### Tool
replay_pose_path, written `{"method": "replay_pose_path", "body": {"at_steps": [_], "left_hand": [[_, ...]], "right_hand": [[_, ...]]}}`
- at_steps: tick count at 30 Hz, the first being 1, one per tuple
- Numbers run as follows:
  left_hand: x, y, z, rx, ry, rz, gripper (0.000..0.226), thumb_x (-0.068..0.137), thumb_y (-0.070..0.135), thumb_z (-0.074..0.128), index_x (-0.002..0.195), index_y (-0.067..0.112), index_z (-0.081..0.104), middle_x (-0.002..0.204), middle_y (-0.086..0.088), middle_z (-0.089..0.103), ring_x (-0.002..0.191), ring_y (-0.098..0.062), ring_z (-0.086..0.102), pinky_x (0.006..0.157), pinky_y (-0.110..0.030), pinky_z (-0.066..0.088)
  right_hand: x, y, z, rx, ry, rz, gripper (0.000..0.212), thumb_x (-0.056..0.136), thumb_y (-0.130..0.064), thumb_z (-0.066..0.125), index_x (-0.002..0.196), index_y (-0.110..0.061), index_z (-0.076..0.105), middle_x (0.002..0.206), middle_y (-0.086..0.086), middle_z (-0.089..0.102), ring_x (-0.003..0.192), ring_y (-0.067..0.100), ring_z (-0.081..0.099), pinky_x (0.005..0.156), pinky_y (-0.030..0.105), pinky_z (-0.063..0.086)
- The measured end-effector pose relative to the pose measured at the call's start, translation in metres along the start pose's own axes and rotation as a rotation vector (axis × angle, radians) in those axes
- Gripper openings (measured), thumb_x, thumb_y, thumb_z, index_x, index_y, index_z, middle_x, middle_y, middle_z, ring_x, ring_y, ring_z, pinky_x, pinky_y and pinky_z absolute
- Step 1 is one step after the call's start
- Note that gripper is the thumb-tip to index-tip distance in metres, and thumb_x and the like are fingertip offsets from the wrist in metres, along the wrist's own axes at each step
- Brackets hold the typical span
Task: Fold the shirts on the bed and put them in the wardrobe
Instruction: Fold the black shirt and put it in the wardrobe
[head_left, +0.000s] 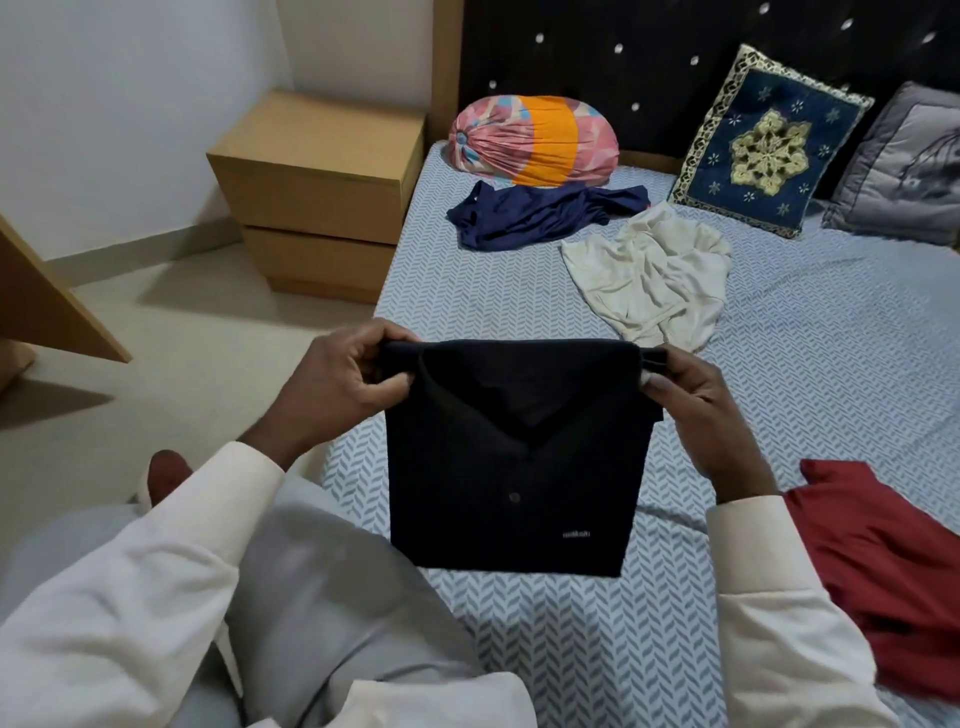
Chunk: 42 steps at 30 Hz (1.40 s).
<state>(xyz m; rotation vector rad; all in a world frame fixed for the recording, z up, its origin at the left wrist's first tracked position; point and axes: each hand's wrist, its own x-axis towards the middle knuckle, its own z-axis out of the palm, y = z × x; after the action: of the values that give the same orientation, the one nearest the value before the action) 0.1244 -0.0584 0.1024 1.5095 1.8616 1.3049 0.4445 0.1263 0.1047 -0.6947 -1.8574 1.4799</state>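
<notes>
Cream sleeves (130, 597) sit closest to me. Left hand (337, 384) and right hand (696, 410) each pinch a top corner of the folded black shirt (509, 478), which hangs over the bed (831, 338) near its left edge. Risk, as I judge it: with a corner-only grip the tucked layers could slip open in transit. The red shirt (872, 561), cream shirt (649, 275) and navy shirt (535, 215) lie unfolded.

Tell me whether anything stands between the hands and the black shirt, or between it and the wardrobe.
Nothing stands between them: the left hand and right hand already pinch the black shirt by its top corners. No wardrobe shows in this view, so that path cannot be judged.
</notes>
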Motion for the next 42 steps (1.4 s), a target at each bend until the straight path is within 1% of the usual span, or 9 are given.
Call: {"method": "replay_pose_path", "body": {"at_steps": [8, 15, 18, 23, 28, 30, 34, 37, 42], "left_hand": [[0.048, -0.078, 0.053, 0.320, -0.210, -0.116, 0.023, 0.079, 0.021, 0.067, 0.095, 0.036, 0.062, 0.085, 0.013, 0.069, 0.071, -0.001, 0.062, 0.070, -0.033, 0.054], [0.083, -0.106, 0.078, 0.322, 0.041, -0.501, 0.046, 0.091, 0.033, 0.062, 0.132, 0.016, 0.049, 0.114, -0.011, 0.066, 0.107, -0.032, 0.061, 0.088, -0.038, 0.047], [0.049, -0.127, 0.090, 0.409, -0.188, -0.744, 0.056, 0.086, 0.042, 0.067, 0.122, 0.001, 0.056, 0.120, -0.025, 0.064, 0.110, -0.039, 0.061, 0.086, -0.038, 0.048], [-0.011, -0.120, 0.102, 0.344, -0.448, -0.856, 0.047, 0.067, 0.054, 0.080, 0.075, 0.012, 0.060, 0.071, -0.008, 0.067, 0.059, -0.025, 0.066, 0.054, -0.026, 0.049], [-0.036, -0.114, 0.114, 0.482, -0.630, -0.829, 0.052, 0.072, 0.046, 0.079, 0.111, 0.015, 0.065, 0.107, -0.007, 0.069, 0.091, -0.024, 0.067, 0.081, -0.030, 0.055], [-0.038, -0.118, 0.110, 0.477, -0.651, -0.848, 0.042, 0.075, 0.043, 0.079, 0.102, 0.014, 0.067, 0.099, -0.006, 0.072, 0.085, -0.023, 0.068, 0.080, -0.030, 0.054], [-0.030, -0.127, 0.095, 0.402, -0.464, -0.879, 0.034, 0.072, 0.043, 0.078, 0.071, 0.013, 0.063, 0.070, -0.005, 0.071, 0.064, -0.022, 0.067, 0.067, -0.031, 0.055], [-0.005, -0.137, 0.088, 0.350, -0.213, -0.827, 0.020, 0.074, 0.032, 0.072, 0.070, 0.013, 0.066, 0.077, -0.005, 0.071, 0.081, -0.026, 0.067, 0.071, -0.028, 0.050], [0.050, -0.146, 0.092, 0.250, 0.020, -0.738, 0.009, 0.083, 0.023, 0.064, 0.085, 0.019, 0.072, 0.089, -0.004, 0.074, 0.093, -0.025, 0.067, 0.085, -0.034, 0.054]], "right_hand": [[0.040, 0.101, 0.002, -0.201, 0.052, 0.366, 0.015, 0.096, -0.014, 0.064, 0.107, -0.015, 0.075, 0.095, 0.005, 0.077, 0.088, 0.022, 0.073, 0.078, 0.044, 0.060], [0.065, 0.143, 0.020, -0.461, 0.483, 0.508, 0.045, 0.086, -0.039, 0.070, 0.122, -0.016, 0.056, 0.110, 0.010, 0.067, 0.102, 0.026, 0.063, 0.090, 0.036, 0.048], [0.034, 0.162, 0.024, -0.574, 0.320, 0.713, 0.062, 0.079, -0.050, 0.069, 0.126, -0.013, 0.051, 0.114, 0.013, 0.066, 0.107, 0.032, 0.063, 0.093, 0.042, 0.051], [-0.031, 0.172, 0.038, -0.624, 0.046, 0.950, 0.067, 0.058, -0.070, 0.074, 0.095, -0.020, 0.052, 0.095, 0.005, 0.067, 0.086, 0.026, 0.067, 0.067, 0.036, 0.056], [-0.056, 0.159, 0.044, -0.485, -0.135, 1.000, 0.025, 0.085, -0.025, 0.074, 0.105, -0.011, 0.067, 0.079, 0.002, 0.068, 0.059, 0.011, 0.060, 0.051, 0.022, 0.049], [-0.060, 0.154, 0.042, -0.472, -0.192, 1.018, 0.015, 0.089, -0.017, 0.071, 0.102, -0.011, 0.070, 0.068, -0.001, 0.064, 0.051, 0.007, 0.055, 0.046, 0.018, 0.046], [-0.035, 0.157, 0.027, -0.581, 0.014, 0.909, 0.034, 0.079, -0.040, 0.081, 0.075, -0.012, 0.062, 0.055, -0.004, 0.061, 0.050, 0.013, 0.056, 0.051, 0.024, 0.044], [0.003, 0.160, 0.024, -0.576, 0.286, 0.737, 0.027, 0.083, -0.037, 0.077, 0.091, -0.013, 0.066, 0.072, -0.007, 0.067, 0.078, 0.018, 0.065, 0.072, 0.030, 0.049], [0.060, 0.175, 0.029, -0.493, 0.369, 0.678, 0.027, 0.087, -0.029, 0.071, 0.110, -0.017, 0.067, 0.096, 0.002, 0.070, 0.090, 0.019, 0.064, 0.078, 0.029, 0.046]]}}
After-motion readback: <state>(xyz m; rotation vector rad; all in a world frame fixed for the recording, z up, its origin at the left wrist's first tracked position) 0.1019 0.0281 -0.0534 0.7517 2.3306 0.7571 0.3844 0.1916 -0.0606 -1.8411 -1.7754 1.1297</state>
